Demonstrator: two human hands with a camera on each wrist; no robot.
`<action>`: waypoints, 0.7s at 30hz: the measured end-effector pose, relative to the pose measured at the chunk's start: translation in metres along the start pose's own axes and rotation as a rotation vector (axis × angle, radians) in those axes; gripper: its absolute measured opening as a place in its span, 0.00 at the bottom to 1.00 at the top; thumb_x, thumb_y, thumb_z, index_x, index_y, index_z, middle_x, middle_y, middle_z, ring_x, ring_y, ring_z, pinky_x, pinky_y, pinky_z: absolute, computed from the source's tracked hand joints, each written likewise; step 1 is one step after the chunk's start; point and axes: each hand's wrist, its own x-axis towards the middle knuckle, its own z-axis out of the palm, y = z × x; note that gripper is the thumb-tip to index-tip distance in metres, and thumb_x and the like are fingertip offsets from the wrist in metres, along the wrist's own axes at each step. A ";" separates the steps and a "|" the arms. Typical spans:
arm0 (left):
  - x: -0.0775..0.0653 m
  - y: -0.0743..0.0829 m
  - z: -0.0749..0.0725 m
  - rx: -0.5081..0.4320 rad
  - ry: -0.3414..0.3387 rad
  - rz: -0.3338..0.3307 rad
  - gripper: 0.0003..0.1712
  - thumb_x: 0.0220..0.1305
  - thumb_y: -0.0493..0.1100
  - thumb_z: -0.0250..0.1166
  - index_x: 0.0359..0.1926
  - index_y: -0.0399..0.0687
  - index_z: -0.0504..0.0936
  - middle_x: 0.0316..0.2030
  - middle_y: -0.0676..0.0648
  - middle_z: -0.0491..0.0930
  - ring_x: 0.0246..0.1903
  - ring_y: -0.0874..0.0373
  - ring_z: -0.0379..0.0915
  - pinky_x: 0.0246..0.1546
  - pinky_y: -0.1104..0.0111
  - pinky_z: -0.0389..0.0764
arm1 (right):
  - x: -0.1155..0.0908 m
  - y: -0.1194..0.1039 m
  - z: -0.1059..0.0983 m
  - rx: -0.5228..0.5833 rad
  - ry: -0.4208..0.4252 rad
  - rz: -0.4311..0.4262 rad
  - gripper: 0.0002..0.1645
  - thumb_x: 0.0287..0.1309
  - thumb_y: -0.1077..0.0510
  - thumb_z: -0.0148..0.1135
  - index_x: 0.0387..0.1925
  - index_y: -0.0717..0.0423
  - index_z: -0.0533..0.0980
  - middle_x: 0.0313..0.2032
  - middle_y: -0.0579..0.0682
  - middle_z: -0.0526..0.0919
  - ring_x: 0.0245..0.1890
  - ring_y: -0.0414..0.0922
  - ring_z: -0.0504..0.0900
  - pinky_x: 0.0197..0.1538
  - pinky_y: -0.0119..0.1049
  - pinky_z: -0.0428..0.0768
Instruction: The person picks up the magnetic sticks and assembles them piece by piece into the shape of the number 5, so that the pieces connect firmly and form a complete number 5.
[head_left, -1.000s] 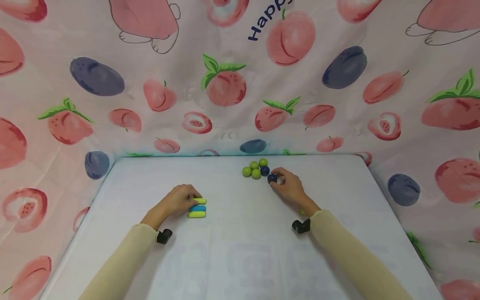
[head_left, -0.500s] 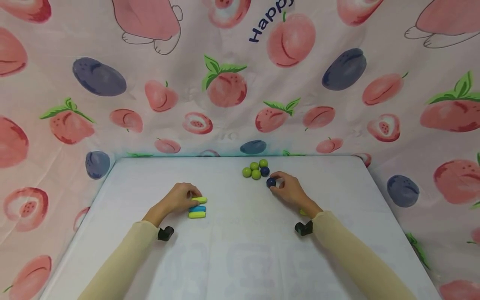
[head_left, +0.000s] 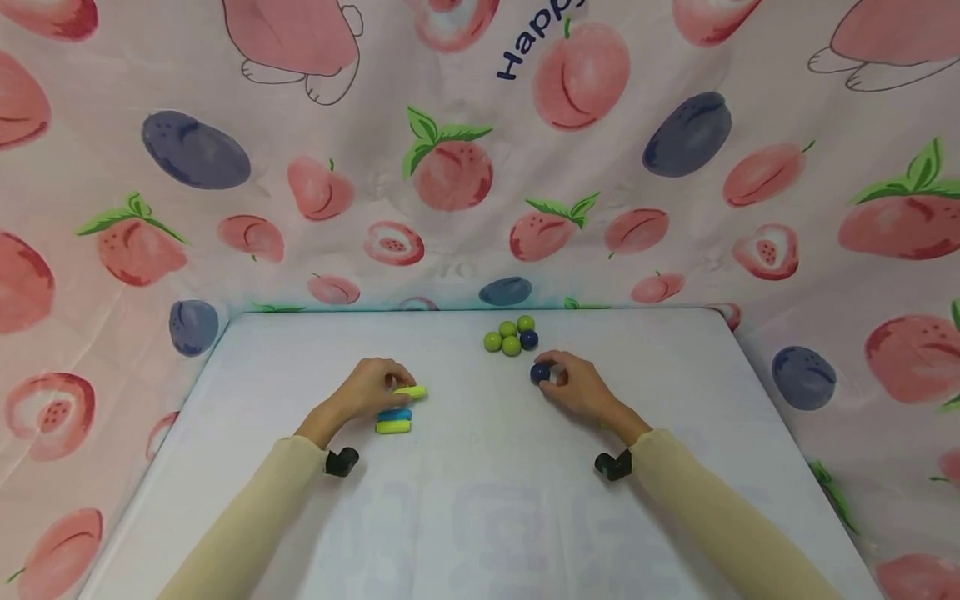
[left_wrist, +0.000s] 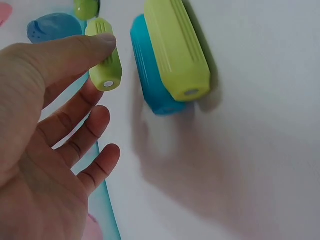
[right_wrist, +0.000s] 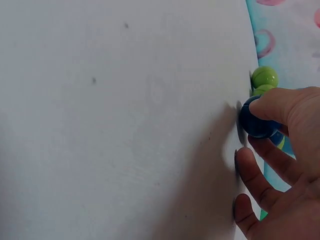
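Observation:
My left hand [head_left: 369, 390] pinches a yellow-green ribbed rod [head_left: 417, 391] between thumb and fingers. The left wrist view shows a small pale round spot on the end of this held rod [left_wrist: 105, 75]. Just below that hand, a blue rod [head_left: 395, 414] and a second yellow-green rod [head_left: 393, 427] lie side by side on the white table. To the right, my right hand [head_left: 585, 389] pinches a dark blue ball [head_left: 539, 374] between thumb and forefinger. In the right wrist view the ball [right_wrist: 256, 120] is close over the table, its other fingers spread below.
Several green balls [head_left: 511, 345] and another dark blue ball [head_left: 528, 339] sit clustered near the table's back edge. A fruit-printed cloth [head_left: 450, 275] hangs behind and beside the white table [head_left: 480, 517]. Black wrist cameras [head_left: 342, 462] are strapped at both sleeves.
My left hand has moved the yellow-green rod away from the two others, toward the back and right. My right hand has drawn the dark blue ball nearer, away from the cluster.

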 end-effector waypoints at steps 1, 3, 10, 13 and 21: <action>0.001 0.001 0.001 0.000 0.000 0.006 0.11 0.59 0.38 0.76 0.43 0.46 0.90 0.33 0.54 0.81 0.36 0.51 0.72 0.36 0.65 0.71 | -0.001 -0.001 0.001 0.005 -0.002 -0.002 0.25 0.62 0.60 0.71 0.60 0.51 0.78 0.51 0.52 0.82 0.35 0.45 0.74 0.38 0.38 0.74; 0.004 0.004 0.002 0.000 0.001 0.010 0.10 0.59 0.38 0.77 0.43 0.46 0.90 0.32 0.54 0.81 0.36 0.52 0.71 0.36 0.65 0.71 | -0.002 -0.002 0.002 0.006 -0.003 -0.013 0.25 0.62 0.60 0.71 0.60 0.51 0.78 0.52 0.53 0.82 0.34 0.45 0.74 0.38 0.38 0.75; 0.015 0.015 0.012 -0.007 0.011 0.027 0.08 0.58 0.39 0.77 0.41 0.48 0.91 0.32 0.56 0.81 0.35 0.54 0.70 0.37 0.65 0.71 | -0.006 -0.004 0.010 0.009 -0.006 0.005 0.25 0.61 0.59 0.72 0.59 0.51 0.77 0.52 0.51 0.82 0.35 0.44 0.74 0.39 0.37 0.75; 0.020 0.021 0.017 -0.011 0.014 0.024 0.08 0.58 0.39 0.77 0.40 0.48 0.91 0.32 0.56 0.82 0.35 0.54 0.70 0.37 0.65 0.71 | -0.008 -0.005 0.013 0.015 -0.007 -0.002 0.25 0.61 0.58 0.72 0.59 0.51 0.77 0.52 0.51 0.82 0.36 0.44 0.74 0.40 0.36 0.75; 0.037 0.034 0.030 -0.021 0.011 0.071 0.09 0.57 0.39 0.77 0.40 0.48 0.91 0.32 0.57 0.83 0.34 0.55 0.71 0.37 0.65 0.71 | -0.011 -0.008 0.017 0.033 0.026 -0.076 0.24 0.59 0.60 0.73 0.57 0.53 0.79 0.51 0.52 0.83 0.36 0.43 0.76 0.40 0.36 0.76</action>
